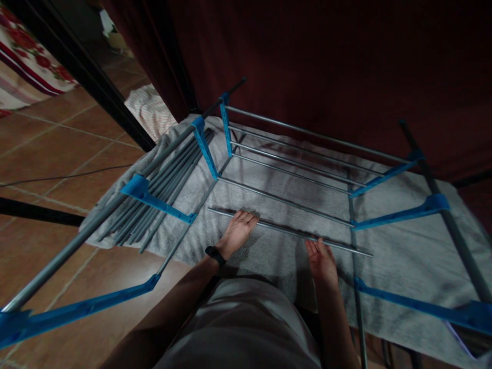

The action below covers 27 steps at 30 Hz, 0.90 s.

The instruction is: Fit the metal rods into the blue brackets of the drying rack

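A thin grey metal rod (286,229) lies across the space in front of me, low over the cloth. My left hand (240,225), with a dark band on its wrist, is closed over the rod left of its middle. Palm up, my right hand (322,259) grips it nearer the right end. Around both hands stands a rack frame of thick grey tubes (103,218) with blue plastic brackets (165,206). Several rods (292,164) span its far brackets from left to right. Both ends of the rod in my hands are apart from the brackets.
Several loose grey tubes (165,187) lie in a bundle at the left on the grey blanket (269,256). A dark red curtain (326,66) hangs behind. Black bars (88,77) cross the left side above a tiled floor (46,133). A dark flat object (471,341) lies at lower right.
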{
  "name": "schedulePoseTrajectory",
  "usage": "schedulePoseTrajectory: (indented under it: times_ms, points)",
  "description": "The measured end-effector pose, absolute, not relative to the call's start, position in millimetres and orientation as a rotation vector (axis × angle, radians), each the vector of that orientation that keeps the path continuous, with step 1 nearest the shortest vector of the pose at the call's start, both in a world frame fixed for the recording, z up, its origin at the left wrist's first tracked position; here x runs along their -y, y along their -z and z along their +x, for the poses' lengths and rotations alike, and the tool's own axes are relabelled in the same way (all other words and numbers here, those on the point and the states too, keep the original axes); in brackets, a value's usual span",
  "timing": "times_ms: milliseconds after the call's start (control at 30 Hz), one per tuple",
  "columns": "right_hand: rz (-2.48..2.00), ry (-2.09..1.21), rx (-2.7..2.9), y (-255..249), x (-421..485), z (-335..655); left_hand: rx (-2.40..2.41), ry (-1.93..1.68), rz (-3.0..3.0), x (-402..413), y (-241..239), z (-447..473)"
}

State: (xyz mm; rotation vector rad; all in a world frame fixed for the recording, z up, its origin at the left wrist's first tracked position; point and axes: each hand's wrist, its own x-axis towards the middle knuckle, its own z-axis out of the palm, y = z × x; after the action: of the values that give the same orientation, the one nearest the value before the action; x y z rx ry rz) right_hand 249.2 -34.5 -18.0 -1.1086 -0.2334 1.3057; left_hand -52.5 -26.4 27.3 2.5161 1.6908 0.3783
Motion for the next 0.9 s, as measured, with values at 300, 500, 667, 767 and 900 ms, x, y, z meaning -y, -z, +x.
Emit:
schedulePoseTrajectory:
  times_ms: [300, 500, 667, 767, 900]
  points:
    - [-1.156, -1.284, 0.254, 16.8, 35.1, 247.3, -1.739, -0.307, 2.536, 25.3, -21.6, -54.6]
    - [-1.089, -1.291, 0.276, 19.1, 34.7, 246.8, -1.764, -0.322, 2.544, 25.5, -17.6, -59.3]
    - [-1.094, -1.301, 0.344, 23.2, 34.3, 246.6, -1.773, -0.396, 2.579, 24.3, -10.2, -67.7]
    - [-1.109, -1.280, 0.365, 23.6, 34.9, 244.7, -1.781, -0.425, 2.584, 22.4, -6.7, -74.4]
    - [-1.134, -1.275, 0.296, 21.3, 33.6, 241.1, -1.780, -0.481, 2.589, 19.5, -2.3, -84.1]
